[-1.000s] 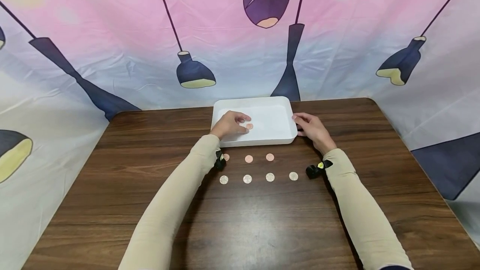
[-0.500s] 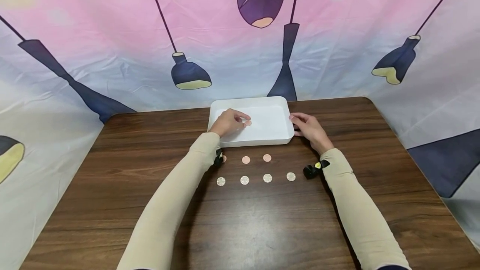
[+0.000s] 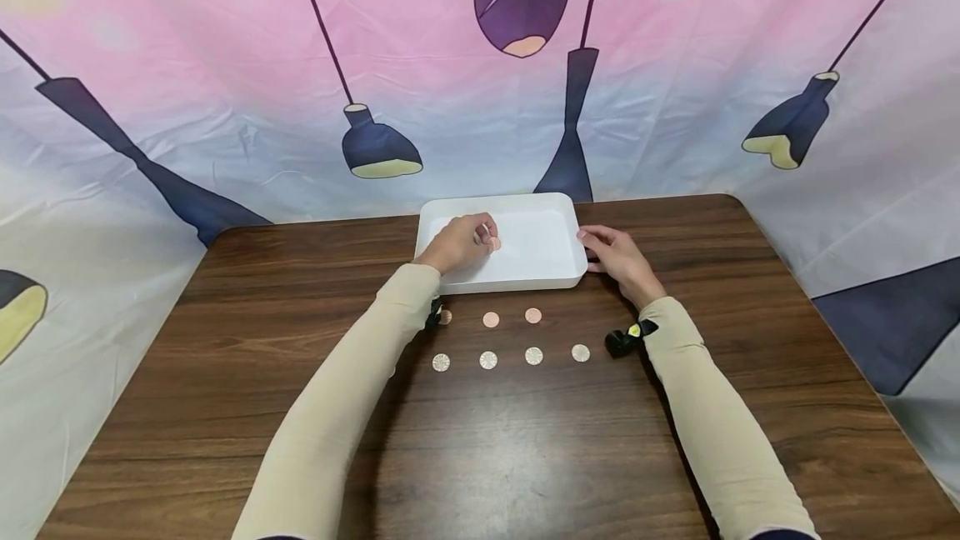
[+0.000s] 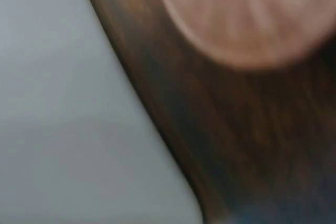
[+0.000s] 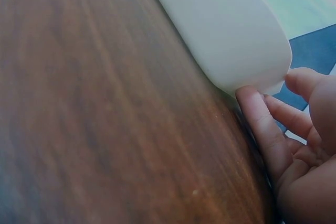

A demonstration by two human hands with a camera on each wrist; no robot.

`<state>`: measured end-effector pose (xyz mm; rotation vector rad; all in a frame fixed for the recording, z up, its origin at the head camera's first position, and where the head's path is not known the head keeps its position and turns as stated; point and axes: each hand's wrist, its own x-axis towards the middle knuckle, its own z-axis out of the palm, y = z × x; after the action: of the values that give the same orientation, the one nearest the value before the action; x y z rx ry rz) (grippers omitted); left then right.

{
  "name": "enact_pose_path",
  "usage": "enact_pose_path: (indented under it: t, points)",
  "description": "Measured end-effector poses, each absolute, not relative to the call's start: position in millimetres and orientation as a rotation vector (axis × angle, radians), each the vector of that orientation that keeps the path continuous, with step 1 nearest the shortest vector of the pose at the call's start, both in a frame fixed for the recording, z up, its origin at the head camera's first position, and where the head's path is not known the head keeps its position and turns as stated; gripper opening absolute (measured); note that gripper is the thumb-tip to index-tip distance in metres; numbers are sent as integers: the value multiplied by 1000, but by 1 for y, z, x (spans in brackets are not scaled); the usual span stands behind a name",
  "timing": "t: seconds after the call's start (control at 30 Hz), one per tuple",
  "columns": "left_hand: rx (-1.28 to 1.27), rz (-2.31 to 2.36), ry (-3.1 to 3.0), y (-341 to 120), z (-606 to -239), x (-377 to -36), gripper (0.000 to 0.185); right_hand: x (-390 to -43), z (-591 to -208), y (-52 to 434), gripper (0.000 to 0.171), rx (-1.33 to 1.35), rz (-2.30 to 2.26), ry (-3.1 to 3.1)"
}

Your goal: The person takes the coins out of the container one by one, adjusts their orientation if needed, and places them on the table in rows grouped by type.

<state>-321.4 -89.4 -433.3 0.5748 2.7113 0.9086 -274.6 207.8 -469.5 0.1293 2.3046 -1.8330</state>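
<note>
A white tray [image 3: 525,282] stands at the far edge of the brown table. Inside it, my left hand [image 3: 459,243] pinches a copper-coloured coin [image 3: 495,244] with curled fingertips, above or against the tray's floor; I cannot tell which. My right hand [image 3: 618,261] holds the tray's right end, one finger at the rim and another digit against the outer corner in the right wrist view. Copper-coloured coins [image 3: 491,320] lie in a row before the tray, one partly behind the left wrist camera. One blurred coin [image 4: 252,19] fills the left wrist view's top.
Nearer the person, a row of silver-coloured coins [image 3: 488,360] lies on the wooden table [image 3: 517,457], one mostly hidden by the left sleeve. Behind the table hangs a printed cloth [image 3: 465,140]. Small black cameras [image 3: 621,343] are strapped at the wrists.
The left fingers have curled in onto the copper-coloured coin, which has shifted slightly away from the person. The right hand stays at the tray. The head view has turned a little.
</note>
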Motion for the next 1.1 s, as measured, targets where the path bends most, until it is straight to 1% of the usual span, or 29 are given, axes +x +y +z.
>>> enact_pose_path:
  t: [0.17,0.27,0.5,0.8,0.87,1.1]
  points:
    - [680,909,2632,-95,-437,-327,27,-275,-471,209,54,119,-1843,2303]
    - [711,924,2588,-99,-438,-331,31,-275,-471,209,54,121,-1848,2301]
    - [739,933,2540,-104,-440,-337,28,-275,-470,209,51,129,-1854,2288]
    - [711,898,2560,-101,-441,-334,32,-275,-468,209,53,128,-1859,2269]
    - [705,905,2568,-100,-442,-334,32,-273,-463,208,53,127,-1859,2258]
    - [659,949,2607,-97,-446,-334,22,-277,-473,211,53,119,-1850,2303]
